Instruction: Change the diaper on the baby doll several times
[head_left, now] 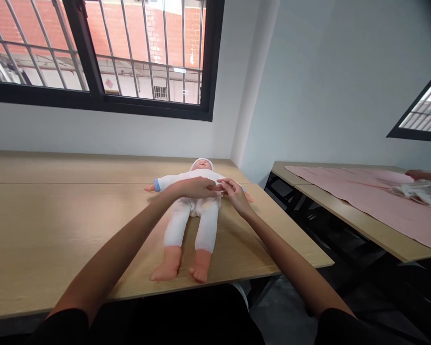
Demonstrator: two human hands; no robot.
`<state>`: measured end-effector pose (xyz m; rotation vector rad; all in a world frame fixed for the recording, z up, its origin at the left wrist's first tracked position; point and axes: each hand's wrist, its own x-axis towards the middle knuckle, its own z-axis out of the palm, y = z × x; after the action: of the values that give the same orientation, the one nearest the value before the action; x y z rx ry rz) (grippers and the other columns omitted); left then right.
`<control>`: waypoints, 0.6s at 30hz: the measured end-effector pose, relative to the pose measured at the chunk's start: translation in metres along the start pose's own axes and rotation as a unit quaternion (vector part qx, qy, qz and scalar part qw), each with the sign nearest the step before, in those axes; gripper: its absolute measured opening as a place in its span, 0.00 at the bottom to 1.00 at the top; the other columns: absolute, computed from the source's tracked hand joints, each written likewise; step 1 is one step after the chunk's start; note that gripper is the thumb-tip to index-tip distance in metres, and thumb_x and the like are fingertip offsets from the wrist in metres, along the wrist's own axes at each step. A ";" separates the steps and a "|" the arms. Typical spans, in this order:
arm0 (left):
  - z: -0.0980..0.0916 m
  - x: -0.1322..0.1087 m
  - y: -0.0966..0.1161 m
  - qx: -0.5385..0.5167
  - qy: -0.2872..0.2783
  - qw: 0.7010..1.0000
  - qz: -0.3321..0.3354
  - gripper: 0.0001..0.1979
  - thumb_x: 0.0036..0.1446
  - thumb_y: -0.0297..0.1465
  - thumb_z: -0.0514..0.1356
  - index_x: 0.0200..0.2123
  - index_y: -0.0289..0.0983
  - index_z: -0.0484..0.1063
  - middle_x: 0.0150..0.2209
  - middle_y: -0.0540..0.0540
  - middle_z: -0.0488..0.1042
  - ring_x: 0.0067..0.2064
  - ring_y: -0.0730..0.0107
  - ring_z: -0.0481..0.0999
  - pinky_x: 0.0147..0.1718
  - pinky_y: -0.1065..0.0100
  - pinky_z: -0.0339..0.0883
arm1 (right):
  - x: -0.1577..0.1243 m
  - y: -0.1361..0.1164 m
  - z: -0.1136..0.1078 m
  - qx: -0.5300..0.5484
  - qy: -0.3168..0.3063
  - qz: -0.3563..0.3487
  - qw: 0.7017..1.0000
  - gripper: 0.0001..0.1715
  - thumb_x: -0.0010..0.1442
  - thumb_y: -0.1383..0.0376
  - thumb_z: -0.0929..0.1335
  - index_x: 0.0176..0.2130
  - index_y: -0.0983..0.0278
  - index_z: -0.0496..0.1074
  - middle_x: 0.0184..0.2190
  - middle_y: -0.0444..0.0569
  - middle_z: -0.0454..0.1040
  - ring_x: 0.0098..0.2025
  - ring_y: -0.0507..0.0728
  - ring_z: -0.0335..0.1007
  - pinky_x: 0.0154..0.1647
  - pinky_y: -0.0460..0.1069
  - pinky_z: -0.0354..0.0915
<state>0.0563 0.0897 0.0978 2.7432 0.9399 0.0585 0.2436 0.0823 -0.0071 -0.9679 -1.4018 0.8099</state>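
A baby doll (175,230) lies on its back on the table, its head at the far end and its bare feet towards me. It wears a white hat (201,160) and a white outfit (187,177) with blue cuffs. My left hand (200,187) is over the doll's torso, its fingers pinched together. Beside it, my right hand (233,192) is also closed in a pinch, fingertips close to the left ones. Both are by the front of the outfit; whatever lies between the fingertips is too small to make out.
The wooden table (75,230) ends just beyond the doll's feet, near my body. Past a gap on the right, another table (345,218) carries a pink cloth (348,189). There another person's hand (425,177) touches white fabric (418,193). A barred window (147,52) is ahead.
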 end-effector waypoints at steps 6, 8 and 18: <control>-0.036 -0.017 -0.039 -0.036 0.078 0.995 -0.054 0.19 0.59 0.44 0.55 0.46 0.38 0.74 0.54 0.43 0.75 0.53 0.58 0.73 0.48 0.65 0.65 | -0.014 -0.013 0.007 -0.202 -0.099 -0.101 0.969 0.37 0.53 0.50 0.74 0.59 0.55 0.66 0.63 0.48 0.64 0.66 0.61 0.56 0.67 0.60 0.56; -0.036 -0.017 -0.048 0.003 0.040 0.992 -0.122 0.18 0.55 0.43 0.57 0.44 0.39 0.74 0.53 0.43 0.75 0.51 0.56 0.74 0.45 0.63 0.66 | -0.017 -0.016 0.011 -0.248 -0.135 -0.124 0.951 0.42 0.51 0.53 0.75 0.62 0.55 0.64 0.64 0.47 0.61 0.67 0.62 0.52 0.69 0.61 0.52; -0.021 -0.007 -0.098 -0.162 -0.058 0.982 -0.082 0.22 0.49 0.43 0.60 0.47 0.41 0.72 0.55 0.46 0.74 0.53 0.60 0.73 0.47 0.67 0.67 | -0.014 -0.022 -0.011 -0.292 -0.193 -0.048 0.935 0.45 0.51 0.64 0.68 0.67 0.57 0.57 0.67 0.49 0.55 0.69 0.62 0.45 0.70 0.61 0.49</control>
<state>-0.0104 0.1643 0.0954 2.3389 1.0213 0.0204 0.2523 0.0601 0.0081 -1.2160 -2.0868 0.5272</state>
